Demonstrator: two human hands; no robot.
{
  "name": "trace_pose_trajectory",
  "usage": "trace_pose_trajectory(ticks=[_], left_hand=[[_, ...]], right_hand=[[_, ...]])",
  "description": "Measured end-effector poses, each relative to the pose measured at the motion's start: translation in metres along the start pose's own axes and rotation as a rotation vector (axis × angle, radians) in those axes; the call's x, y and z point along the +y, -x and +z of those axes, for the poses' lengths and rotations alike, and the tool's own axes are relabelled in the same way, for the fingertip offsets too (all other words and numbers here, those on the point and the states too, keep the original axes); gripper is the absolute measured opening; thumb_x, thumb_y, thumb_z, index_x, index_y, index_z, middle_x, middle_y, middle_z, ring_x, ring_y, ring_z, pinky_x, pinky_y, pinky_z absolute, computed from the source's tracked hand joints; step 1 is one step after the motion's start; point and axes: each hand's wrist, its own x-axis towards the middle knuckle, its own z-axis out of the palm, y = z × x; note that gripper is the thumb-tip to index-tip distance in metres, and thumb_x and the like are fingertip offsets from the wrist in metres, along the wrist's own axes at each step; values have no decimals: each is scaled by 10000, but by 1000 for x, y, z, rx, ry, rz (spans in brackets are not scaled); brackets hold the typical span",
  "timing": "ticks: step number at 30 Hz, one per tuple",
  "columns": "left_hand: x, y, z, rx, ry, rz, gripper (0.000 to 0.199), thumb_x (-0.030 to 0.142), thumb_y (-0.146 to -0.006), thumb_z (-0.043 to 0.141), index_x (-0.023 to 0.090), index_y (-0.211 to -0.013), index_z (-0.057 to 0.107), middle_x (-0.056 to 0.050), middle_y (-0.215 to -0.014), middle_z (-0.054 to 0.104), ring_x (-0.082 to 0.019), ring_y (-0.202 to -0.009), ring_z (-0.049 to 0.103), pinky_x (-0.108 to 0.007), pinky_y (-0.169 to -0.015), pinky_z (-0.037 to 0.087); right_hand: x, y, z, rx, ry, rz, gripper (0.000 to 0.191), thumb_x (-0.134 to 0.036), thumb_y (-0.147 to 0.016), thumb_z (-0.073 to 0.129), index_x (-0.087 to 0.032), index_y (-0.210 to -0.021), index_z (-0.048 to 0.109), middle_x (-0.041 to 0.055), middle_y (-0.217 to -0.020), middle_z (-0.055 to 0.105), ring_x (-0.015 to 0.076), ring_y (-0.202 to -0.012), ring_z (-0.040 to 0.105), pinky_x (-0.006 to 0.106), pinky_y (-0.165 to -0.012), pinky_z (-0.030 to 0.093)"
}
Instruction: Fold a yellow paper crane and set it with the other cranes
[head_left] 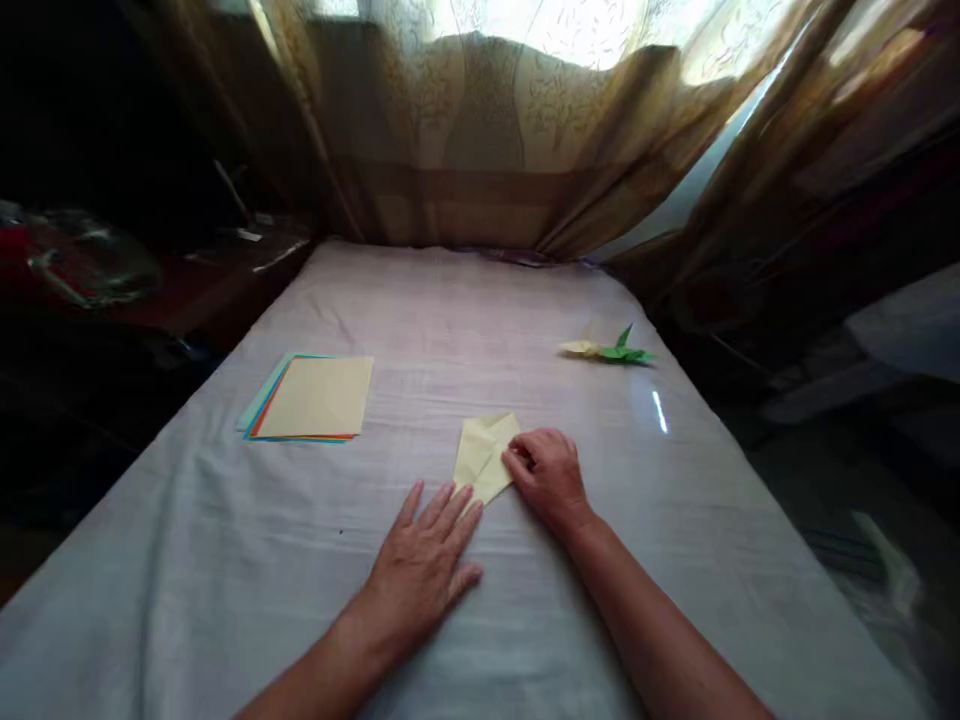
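Reference: paper stack (315, 398). Right of the stack, the cloth surface (420, 340) is unobstructed up to the folded paper (480, 452), which lies nearer the wearer. Beyond the stack, a clear lane extends to the curtain (480, 140), which bounds the far edge. Well to the right of the stack, two small folded figures (606, 350) obstruct passage near the right edge.

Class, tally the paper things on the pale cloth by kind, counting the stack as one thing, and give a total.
Stacks: 1 (paper stack)
Sheets being handled: 1 (partly folded sheet)
Small folded figures: 2 (pale yellow figure, green figure)
Total: 4
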Motion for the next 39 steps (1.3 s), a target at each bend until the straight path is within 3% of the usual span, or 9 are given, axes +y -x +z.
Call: trace_pose_trajectory(ticks=[4, 7, 13, 20, 26, 28, 31, 34, 39], left_hand=[[2, 0, 1, 9, -9, -8, 588, 576, -964, 343, 226, -1427, 437, -57, -1474, 466, -251, -1357, 418, -474, -1165, 161], [3, 1, 2, 16, -21, -5, 589, 576, -964, 340, 224, -1428, 432, -53, -1473, 468, -249, -1360, 413, -480, -1154, 189], [2, 1, 4, 54, -48, 5, 601, 581, -967, 319, 213, -1431, 422, -51, -1473, 467, -249, -1352, 424, -482, -1143, 202], [0, 3, 6, 50, -77, 41, 583, 503, -955, 430, 183, -1441, 405, -94, -1483, 447, -277, -1358, 415, -509, -1138, 207], [0, 2, 5, 28, -71, 27, 577, 502, -957, 423, 185, -1439, 412, -98, -1485, 441, -275, -1356, 421, -514, -1132, 228], [1, 2, 5, 18, -62, 14, 579, 528, -962, 394, 191, -1433, 424, -92, -1484, 441, -273, -1353, 427, -515, -1124, 241], [2, 0, 4, 8, -47, -8, 594, 570, -962, 350, 203, -1420, 445, -80, -1476, 451, -270, -1351, 430, -518, -1123, 240], [2, -1, 3, -4, -40, -9, 599, 564, -965, 347, 207, -1441, 415, -76, -1477, 451, -269, -1356, 423, -521, -1139, 207], [-3, 6, -2, -48, -42, 39, 622, 559, -946, 403, 205, -1458, 388, -81, -1490, 433, -269, -1366, 407, -509, -1170, 129]], right_hand=[[6, 6, -1, 102, -1, 9, 142, -308, -872, 561, -199, -928, 633, 62, -940, 674, 235, -943, 563, 367, -869, 374], [3, 15, 0, 155, 32, -26, 364, -401, -858, 574, -176, -1145, 576, 127, -1191, 628, 277, -1159, 508, 410, -962, 362], [-15, 26, 6, 24, 198, -13, 773, -547, -772, 629, -146, -1393, 404, 200, -1454, 424, 358, -1370, 313, 517, -1072, 252], [0, 15, -1, -99, 303, 179, 818, -574, -775, 621, -134, -1426, 394, 211, -1487, 377, 374, -1403, 252, 544, -1096, 197], [29, 6, -11, -41, 365, 303, 709, -542, -861, 528, -117, -1417, 412, 225, -1476, 388, 389, -1390, 281, 572, -1062, 257], [26, 5, -13, 22, 328, 236, 612, -467, -919, 456, -124, -1423, 410, 210, -1489, 382, 364, -1404, 274, 566, -1075, 256], [10, 7, -15, 12, 201, -62, 537, -353, -971, 363, -181, -1479, 341, 138, -1531, 351, 274, -1441, 238, 507, -1125, 236], [-9, 10, -13, -292, 99, -379, 525, -365, -982, 360, -211, -1484, 348, 90, -1531, 364, 225, -1436, 264, 454, -1152, 237], [-18, 12, -16, -544, 147, -391, 596, -467, -974, 385, -196, -1499, 309, 83, -1563, 278, 235, -1450, 228, 492, -1183, 117]])
